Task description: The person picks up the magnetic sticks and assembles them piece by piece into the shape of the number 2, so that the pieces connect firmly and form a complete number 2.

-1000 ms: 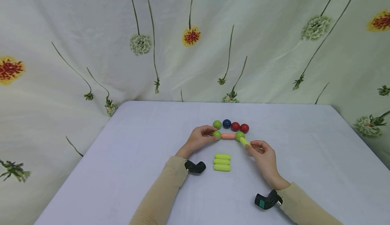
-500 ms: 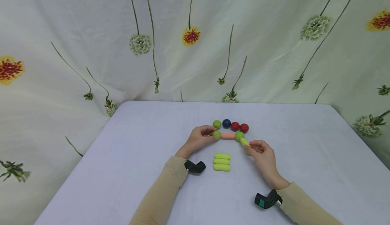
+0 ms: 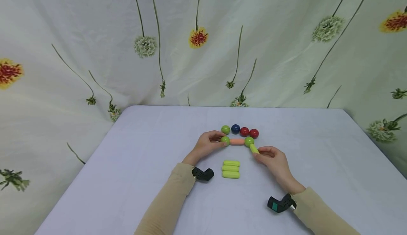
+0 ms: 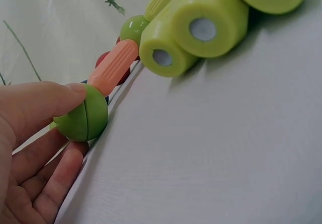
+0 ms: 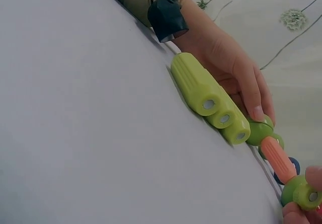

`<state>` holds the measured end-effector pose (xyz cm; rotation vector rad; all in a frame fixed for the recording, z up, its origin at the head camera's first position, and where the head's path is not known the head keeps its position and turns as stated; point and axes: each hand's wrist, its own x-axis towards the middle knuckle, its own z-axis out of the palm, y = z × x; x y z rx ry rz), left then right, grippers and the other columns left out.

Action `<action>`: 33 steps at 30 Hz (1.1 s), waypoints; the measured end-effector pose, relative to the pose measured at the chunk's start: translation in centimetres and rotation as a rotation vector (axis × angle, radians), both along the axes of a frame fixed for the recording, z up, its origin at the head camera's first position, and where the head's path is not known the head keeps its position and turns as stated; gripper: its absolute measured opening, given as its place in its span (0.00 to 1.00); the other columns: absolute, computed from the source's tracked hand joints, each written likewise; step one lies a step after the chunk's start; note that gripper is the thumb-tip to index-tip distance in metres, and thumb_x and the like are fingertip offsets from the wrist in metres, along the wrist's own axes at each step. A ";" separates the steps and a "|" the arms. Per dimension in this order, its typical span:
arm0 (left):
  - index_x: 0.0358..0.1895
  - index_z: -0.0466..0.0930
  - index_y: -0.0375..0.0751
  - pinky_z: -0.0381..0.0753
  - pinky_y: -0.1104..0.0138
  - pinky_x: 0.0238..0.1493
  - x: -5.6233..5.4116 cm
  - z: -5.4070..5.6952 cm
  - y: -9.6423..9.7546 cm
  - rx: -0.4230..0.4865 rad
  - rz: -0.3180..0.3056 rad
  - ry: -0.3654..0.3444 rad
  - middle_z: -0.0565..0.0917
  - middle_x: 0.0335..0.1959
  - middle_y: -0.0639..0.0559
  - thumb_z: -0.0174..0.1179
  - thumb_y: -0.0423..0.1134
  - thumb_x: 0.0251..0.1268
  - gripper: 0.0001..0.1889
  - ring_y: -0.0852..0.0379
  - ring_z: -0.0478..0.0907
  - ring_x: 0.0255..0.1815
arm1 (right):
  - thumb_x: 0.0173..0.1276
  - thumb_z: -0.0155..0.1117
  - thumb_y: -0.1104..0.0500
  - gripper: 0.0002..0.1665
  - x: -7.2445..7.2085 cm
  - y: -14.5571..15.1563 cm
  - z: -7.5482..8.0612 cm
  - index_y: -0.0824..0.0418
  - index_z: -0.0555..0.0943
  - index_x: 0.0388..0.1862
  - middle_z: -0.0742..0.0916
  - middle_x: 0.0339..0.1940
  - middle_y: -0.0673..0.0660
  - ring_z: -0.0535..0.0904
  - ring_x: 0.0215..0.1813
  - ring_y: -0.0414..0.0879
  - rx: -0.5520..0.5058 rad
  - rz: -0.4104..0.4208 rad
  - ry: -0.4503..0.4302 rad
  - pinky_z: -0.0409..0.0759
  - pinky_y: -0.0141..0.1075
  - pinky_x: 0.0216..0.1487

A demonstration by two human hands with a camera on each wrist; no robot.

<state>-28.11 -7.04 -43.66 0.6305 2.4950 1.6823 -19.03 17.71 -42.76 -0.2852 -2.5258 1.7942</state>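
In the head view my left hand (image 3: 207, 146) pinches a green ball (image 3: 225, 140) between thumb and fingers. An orange magnetic rod (image 3: 237, 141) runs from that ball to a second green ball (image 3: 249, 141) on the right. My right hand (image 3: 275, 164) grips the near end of a yellow-green magnetic rod (image 3: 254, 148), whose far end meets the second ball at a slant. The left wrist view shows the thumb on the seamed green ball (image 4: 88, 116), with the orange rod (image 4: 113, 67) joined to it. In the right wrist view, the gripped rod (image 5: 306, 196) shows its metal end disc.
Behind the joined pieces is a row of loose balls: one green (image 3: 225, 129), one blue (image 3: 235, 129) and two red (image 3: 249, 132). Three yellow-green rods (image 3: 230, 169) lie side by side nearer the front. A flowered cloth (image 3: 178, 69) hangs behind the white-covered table (image 3: 152, 136).
My right fingers have shifted slightly along the yellow-green rod toward the second green ball, and the right wrist has risen a little. The left hand stays on its ball.
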 end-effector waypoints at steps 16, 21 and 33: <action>0.48 0.82 0.42 0.76 0.65 0.47 -0.2 -0.1 0.0 -0.007 0.008 0.009 0.82 0.43 0.52 0.69 0.39 0.54 0.17 0.58 0.78 0.43 | 0.63 0.66 0.55 0.24 -0.2 0.0 0.0 0.69 0.77 0.54 0.84 0.46 0.64 0.81 0.38 0.40 -0.051 0.027 0.015 0.80 0.28 0.36; 0.48 0.82 0.43 0.76 0.65 0.47 -0.2 -0.3 0.0 -0.007 0.010 0.009 0.82 0.43 0.53 0.69 0.40 0.54 0.17 0.58 0.78 0.43 | 0.63 0.66 0.57 0.23 -0.2 -0.1 0.0 0.69 0.77 0.53 0.85 0.45 0.64 0.81 0.39 0.40 -0.056 0.028 0.026 0.80 0.29 0.36; 0.49 0.82 0.42 0.76 0.66 0.47 -0.1 -0.2 0.1 0.007 0.011 0.003 0.82 0.44 0.52 0.68 0.39 0.54 0.17 0.58 0.78 0.43 | 0.62 0.67 0.56 0.22 -0.6 -0.1 -0.3 0.68 0.78 0.50 0.85 0.42 0.62 0.81 0.37 0.41 -0.018 0.033 0.022 0.80 0.29 0.35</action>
